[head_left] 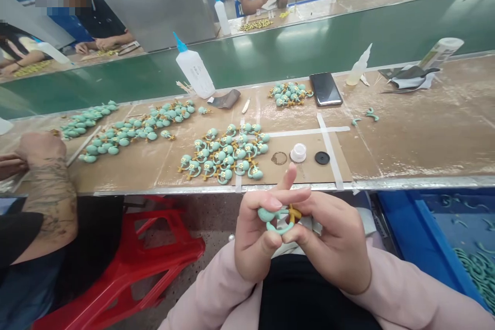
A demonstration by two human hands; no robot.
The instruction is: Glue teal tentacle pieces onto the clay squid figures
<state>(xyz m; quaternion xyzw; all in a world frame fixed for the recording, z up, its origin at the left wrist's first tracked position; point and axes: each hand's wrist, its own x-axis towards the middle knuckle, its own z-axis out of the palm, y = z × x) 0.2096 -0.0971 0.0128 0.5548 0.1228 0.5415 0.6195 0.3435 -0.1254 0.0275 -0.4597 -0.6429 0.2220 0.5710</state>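
Note:
Between my two hands, just off the table's front edge, is a small teal figurine [284, 229] with a round head, a curved arm and a mustard-yellow lower part. My left hand [255, 237] pinches the head and the curved arm. The fingers of my right hand [332, 240] close on the yellow end and the arm's lower side. On the table beyond, a group of similar teal figurines [226, 154] lies to the left. A white cap [297, 153], a thin ring [279, 158] and a black disc [322, 158] rest straight ahead.
More figurines [290, 94] lie beside a phone [326, 89]. A glue bottle [195, 72] and a smaller bottle [359, 67] stand at the back. A co-worker's tattooed arm [52, 191] is at left, above a red stool [154, 252]. A blue bin [425, 247] with teal pieces sits right.

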